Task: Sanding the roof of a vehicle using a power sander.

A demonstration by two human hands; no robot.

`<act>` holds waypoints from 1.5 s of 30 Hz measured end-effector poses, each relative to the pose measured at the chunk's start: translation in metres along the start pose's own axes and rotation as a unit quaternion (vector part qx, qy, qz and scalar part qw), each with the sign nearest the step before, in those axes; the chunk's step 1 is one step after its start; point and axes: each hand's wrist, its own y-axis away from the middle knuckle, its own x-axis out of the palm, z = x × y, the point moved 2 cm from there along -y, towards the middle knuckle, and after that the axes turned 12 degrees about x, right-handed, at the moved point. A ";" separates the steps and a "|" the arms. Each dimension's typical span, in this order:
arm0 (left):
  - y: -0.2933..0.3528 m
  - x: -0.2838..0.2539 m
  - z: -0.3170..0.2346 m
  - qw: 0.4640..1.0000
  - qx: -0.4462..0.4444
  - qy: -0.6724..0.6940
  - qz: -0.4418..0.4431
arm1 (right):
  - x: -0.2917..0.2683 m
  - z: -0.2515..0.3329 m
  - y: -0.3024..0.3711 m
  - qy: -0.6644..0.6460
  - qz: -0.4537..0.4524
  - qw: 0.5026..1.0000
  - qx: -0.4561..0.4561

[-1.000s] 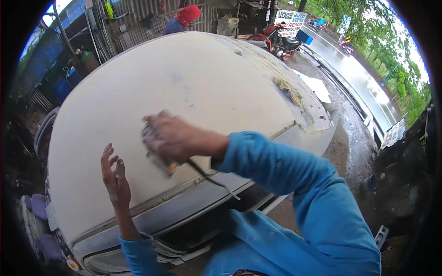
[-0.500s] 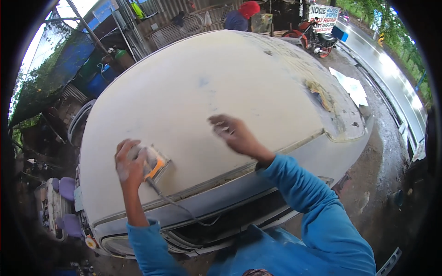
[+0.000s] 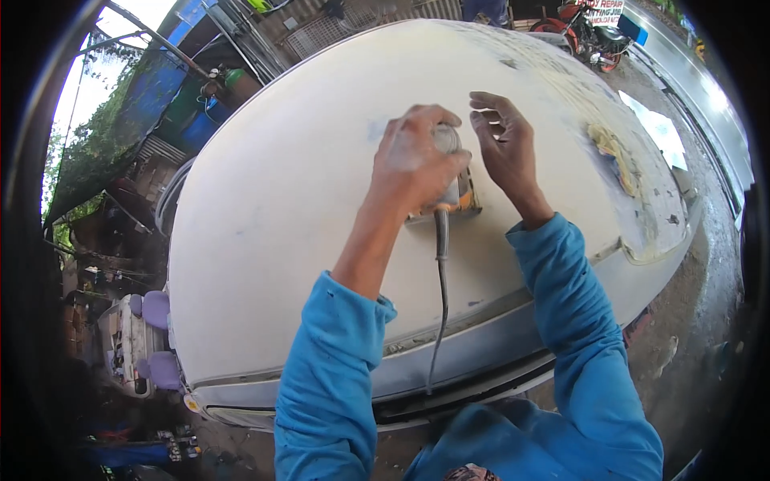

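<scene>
My left hand [image 3: 411, 160] is wrapped round the top of an orange and grey electric sander [image 3: 464, 199], whose flat base rests on the pale, dusty vehicle roof [image 3: 297, 216]. From the tool's near end a grey cord [image 3: 443, 297] runs toward me over the roof's near edge. Just right of the sander, my right hand [image 3: 510, 148] hovers with bent fingers apart and nothing between them. Dust coats the fingers of both hands. Most of the sander's top is covered by my left hand.
A crumpled yellowish cloth [image 3: 611, 152] lies on the roof's right side. Purple seats [image 3: 160, 370] stand to the left, near a green gas cylinder [image 3: 241, 84] farther back. A red motorcycle [image 3: 573, 32] is parked beyond, next to a wet road [image 3: 698, 80].
My left hand has carried the sander right and farther across the roof. My right hand has moved right and away from me, ending beside the tool. The view has shifted too.
</scene>
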 end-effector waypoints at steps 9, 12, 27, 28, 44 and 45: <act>0.030 -0.119 0.134 0.985 -0.134 -0.076 -0.072 | -0.021 -0.009 -0.007 0.006 0.003 1.000 0.020; 0.076 -0.159 0.153 0.976 -0.182 -0.068 -0.102 | -0.025 -0.005 -0.010 -0.011 -0.004 1.000 0.012; -0.027 -0.062 0.090 0.999 -0.041 -0.022 -0.020 | -0.022 -0.015 -0.012 0.069 0.018 0.997 -0.001; -0.043 -0.057 0.091 0.997 -0.076 -0.017 -0.005 | -0.022 -0.016 -0.011 0.074 0.017 0.997 -0.007; 0.003 -0.227 0.321 0.967 -0.218 -0.040 -0.127 | -0.015 -0.017 -0.012 0.115 0.050 0.992 -0.013; 0.020 -0.240 0.328 0.963 -0.234 -0.052 -0.123 | -0.014 -0.016 -0.012 0.103 0.052 0.993 -0.027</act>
